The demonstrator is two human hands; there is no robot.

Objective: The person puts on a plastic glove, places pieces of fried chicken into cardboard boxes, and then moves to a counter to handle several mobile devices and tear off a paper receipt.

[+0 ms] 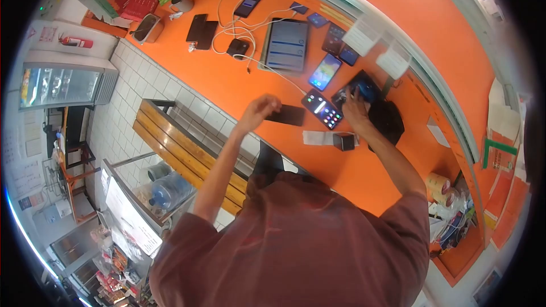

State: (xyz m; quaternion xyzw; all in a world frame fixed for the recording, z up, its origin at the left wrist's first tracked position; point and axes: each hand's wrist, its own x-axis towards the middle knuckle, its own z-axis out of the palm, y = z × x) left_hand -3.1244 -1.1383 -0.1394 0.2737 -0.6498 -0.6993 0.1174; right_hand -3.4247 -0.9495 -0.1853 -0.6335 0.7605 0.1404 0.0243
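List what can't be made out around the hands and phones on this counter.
All in the head view:
- Left hand: curled, back toward the camera; contact with the black phone unclear.
- Right hand: covers part of the lit phone; its grip is hidden.
- Tablet: screen text too small.
- Clutter at the right edge: blurred by lens distortion.

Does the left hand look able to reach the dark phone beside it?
Probably yes: the left hand is next to the dark phone on the orange counter, and nothing lies between them.
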